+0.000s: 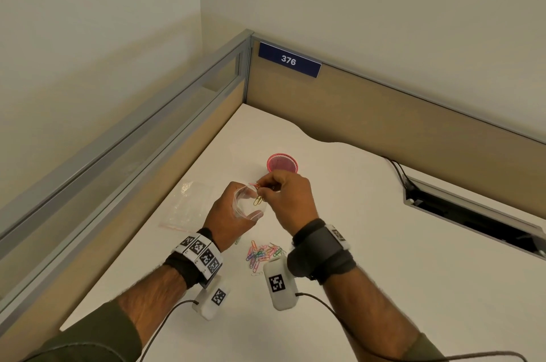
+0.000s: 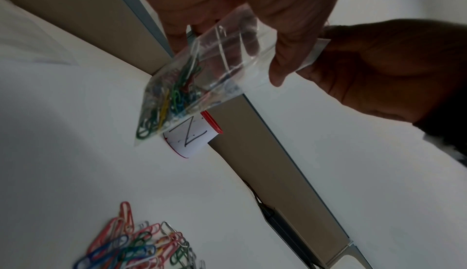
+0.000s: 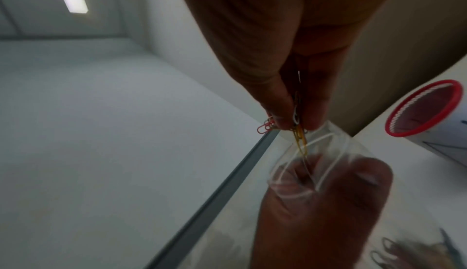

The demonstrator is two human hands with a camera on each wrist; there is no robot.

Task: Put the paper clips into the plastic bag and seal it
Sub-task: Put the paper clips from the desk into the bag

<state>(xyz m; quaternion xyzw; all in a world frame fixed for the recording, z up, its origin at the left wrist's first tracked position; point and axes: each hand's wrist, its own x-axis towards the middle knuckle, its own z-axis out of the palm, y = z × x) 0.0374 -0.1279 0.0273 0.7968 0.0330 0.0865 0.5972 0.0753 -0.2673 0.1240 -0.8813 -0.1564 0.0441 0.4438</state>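
My left hand [image 1: 233, 214] grips a small clear plastic bag [image 1: 248, 203] above the desk, its mouth held wide. Several coloured clips sit in the bag's lower corner [image 2: 166, 101]. My right hand [image 1: 283, 196] pinches a few paper clips [image 3: 298, 131], red, white and yellow, right at the bag's mouth [image 3: 303, 165], and the yellow one dips into the opening. A loose pile of coloured paper clips [image 1: 261, 255] lies on the white desk between my wrists; the left wrist view shows it too [image 2: 136, 249].
A red mesh cup [image 1: 282, 163] with a white label [image 2: 189, 135] stands just beyond my hands. A second flat clear bag [image 1: 186, 205] lies to the left. Partition walls [image 1: 147, 155] close the desk's left and far sides. A cable slot [image 1: 472, 214] opens at right.
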